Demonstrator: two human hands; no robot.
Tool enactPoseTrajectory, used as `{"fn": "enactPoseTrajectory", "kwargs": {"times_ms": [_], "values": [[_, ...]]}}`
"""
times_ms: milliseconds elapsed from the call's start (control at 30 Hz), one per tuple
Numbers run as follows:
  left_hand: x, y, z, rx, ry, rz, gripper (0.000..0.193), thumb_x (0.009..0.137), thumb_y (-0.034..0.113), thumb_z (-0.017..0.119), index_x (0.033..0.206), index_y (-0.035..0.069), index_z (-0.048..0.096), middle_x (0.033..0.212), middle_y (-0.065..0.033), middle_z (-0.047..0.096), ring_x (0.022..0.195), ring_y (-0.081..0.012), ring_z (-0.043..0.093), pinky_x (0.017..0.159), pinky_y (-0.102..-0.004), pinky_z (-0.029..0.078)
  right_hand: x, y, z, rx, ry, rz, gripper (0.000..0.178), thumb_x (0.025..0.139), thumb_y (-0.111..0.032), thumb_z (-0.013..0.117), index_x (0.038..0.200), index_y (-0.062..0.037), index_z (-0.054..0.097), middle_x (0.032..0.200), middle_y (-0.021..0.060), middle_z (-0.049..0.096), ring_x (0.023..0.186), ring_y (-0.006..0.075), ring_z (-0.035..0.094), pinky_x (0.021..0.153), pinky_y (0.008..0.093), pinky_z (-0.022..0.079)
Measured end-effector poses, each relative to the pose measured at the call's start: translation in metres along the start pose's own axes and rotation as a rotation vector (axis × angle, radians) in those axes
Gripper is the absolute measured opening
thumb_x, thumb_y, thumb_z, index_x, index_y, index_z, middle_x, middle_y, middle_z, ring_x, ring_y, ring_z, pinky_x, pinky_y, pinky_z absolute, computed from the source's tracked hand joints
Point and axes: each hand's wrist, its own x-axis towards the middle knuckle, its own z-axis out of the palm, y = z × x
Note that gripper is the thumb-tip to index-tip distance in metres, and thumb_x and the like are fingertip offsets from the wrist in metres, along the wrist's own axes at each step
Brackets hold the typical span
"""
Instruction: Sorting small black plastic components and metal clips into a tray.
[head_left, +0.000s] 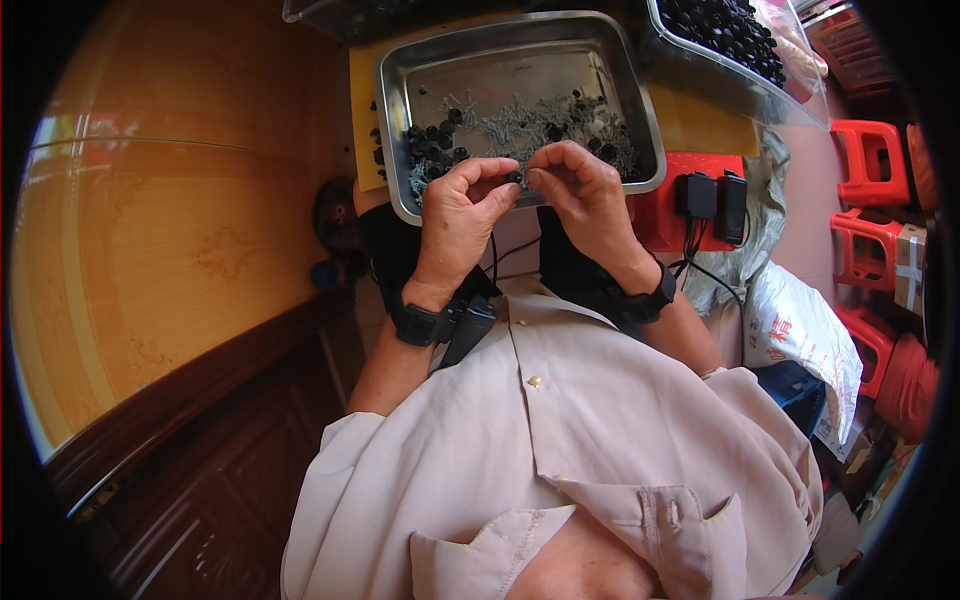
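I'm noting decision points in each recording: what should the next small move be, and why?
Probably ease the right hand slightly toward the left hand: the left thumb and finger seem to pinch a small black piece, and the right fingertips are close beside it, near the metal tray of loose screws. Whether the right holds anything is too small to tell.

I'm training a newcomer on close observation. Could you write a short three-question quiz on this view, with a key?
1. Choose one: what does the left hand hold between thumb and forefinger? A) a red stool; B) a small black piece; C) a white bag.
2. True or false: black bands are worn on both wrists.
3. Fill in: slim silvery pieces lie in a metal ____.

Key: 1. B; 2. true; 3. tray.
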Motion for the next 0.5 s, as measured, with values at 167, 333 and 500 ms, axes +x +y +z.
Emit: {"fn": "enactPoseTrajectory", "kwargs": {"times_ms": [167,333,500], "values": [[-0.0002,-0.0026,0.0002,0.124,0.017,0.048,0.021,0.082,0.002,0.063,0.103,0.0,0.062,0.084,-0.0012,0.064,0.074,-0.0051,0.059,0.066,-0.0185,0.05,-0.0007,0.002,0.001,-0.058,0.032,-0.096,0.01,0.078,0.002,0.062,0.087,0.0004,0.058,0.077,0.0086,0.06,0.067,0.016,0.06,0.059,0.0258,0.047],[-0.0015,0.0001,0.0023,0.181,-0.034,0.07,0.02,0.083,0.002,0.063,0.103,0.0,0.062,0.083,-0.0007,0.063,0.073,-0.0049,0.059,0.066,-0.0191,0.05,-0.0017,-0.0028,-0.0019,-0.167,0.039,-0.264,0.009,0.076,0.005,0.06,0.083,-0.0003,0.056,0.077,0.0111,0.058,0.066,0.0243,0.06,0.058,0.0295,0.047],[-0.0036,0.0011,0.0033,0.115,-0.095,0.02,0.02,0.084,0.003,0.062,0.104,-0.001,0.061,0.084,-0.0017,0.063,0.073,-0.006,0.06,0.068,-0.0199,0.051,-0.0025,0.0012,-0.0054,-0.206,0.002,-0.345,0.01,0.076,0.006,0.06,0.084,-0.0003,0.056,0.075,0.0107,0.057,0.066,0.0249,0.059,0.056,0.0307,0.046]]}}
